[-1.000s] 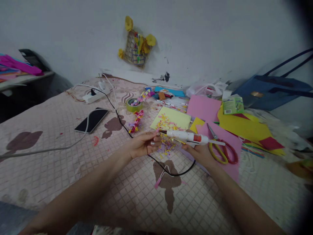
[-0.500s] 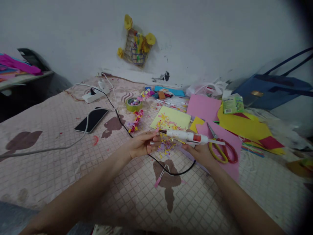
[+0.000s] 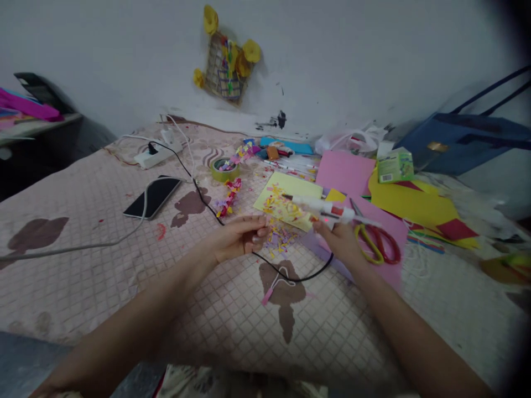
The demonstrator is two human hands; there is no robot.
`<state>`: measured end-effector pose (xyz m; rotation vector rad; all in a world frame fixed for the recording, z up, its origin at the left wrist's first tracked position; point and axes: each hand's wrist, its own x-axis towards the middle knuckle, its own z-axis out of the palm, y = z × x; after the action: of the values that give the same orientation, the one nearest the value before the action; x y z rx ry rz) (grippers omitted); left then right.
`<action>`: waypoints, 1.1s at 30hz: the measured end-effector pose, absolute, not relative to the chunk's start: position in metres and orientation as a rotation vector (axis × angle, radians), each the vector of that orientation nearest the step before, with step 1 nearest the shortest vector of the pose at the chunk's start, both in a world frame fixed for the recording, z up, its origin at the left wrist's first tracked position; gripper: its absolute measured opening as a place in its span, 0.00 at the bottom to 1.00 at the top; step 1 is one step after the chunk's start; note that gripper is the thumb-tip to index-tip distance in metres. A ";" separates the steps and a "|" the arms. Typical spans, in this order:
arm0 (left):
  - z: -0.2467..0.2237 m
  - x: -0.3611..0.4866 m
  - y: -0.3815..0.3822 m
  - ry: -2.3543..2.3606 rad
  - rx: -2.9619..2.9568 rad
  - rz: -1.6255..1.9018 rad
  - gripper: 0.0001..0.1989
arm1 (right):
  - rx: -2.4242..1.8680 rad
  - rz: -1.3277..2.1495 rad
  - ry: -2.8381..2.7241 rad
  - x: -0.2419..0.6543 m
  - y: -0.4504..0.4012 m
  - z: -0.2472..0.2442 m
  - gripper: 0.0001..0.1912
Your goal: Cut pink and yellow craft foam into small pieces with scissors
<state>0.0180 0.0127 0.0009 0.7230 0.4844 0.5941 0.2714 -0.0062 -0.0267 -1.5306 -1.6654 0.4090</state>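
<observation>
My right hand point(image 3: 339, 237) is wrapped round a white glue gun point(image 3: 319, 207), its dark nozzle pointing left above the pale yellow paper point(image 3: 290, 190). A small red light glows on the gun's body. My left hand point(image 3: 244, 235) is closed in a pinch left of the nozzle and apart from it; anything between its fingertips is too small to make out. Tiny yellow, pink and purple paper scraps point(image 3: 280, 239) lie between the hands. The gun's black cord point(image 3: 307, 277) loops on the cloth below them. Near it lies a white string with a pink end point(image 3: 269, 294).
Scissors point(image 3: 375, 243) lie on pink paper by my right wrist. A tape roll point(image 3: 225, 170), paper-covered strip point(image 3: 230, 198), phone point(image 3: 152, 197) and power strip point(image 3: 157, 155) sit to the left. Yellow sheets point(image 3: 415, 207), a green box point(image 3: 395, 165) and a blue bag point(image 3: 468, 149) are at right.
The glue gun has moved up and away from my left fingertips, its nozzle now over the yellow paper. My left hand stays pinched in nearly the same place. The view has shifted slightly.
</observation>
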 end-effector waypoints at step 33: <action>-0.026 0.016 -0.057 1.191 1.895 0.159 0.11 | -1.714 0.283 -1.643 0.294 0.021 -0.065 0.26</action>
<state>0.0158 -0.0572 -0.0265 1.8954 1.1907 0.1592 0.2938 0.0207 -0.0654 -1.7140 -1.6431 0.2834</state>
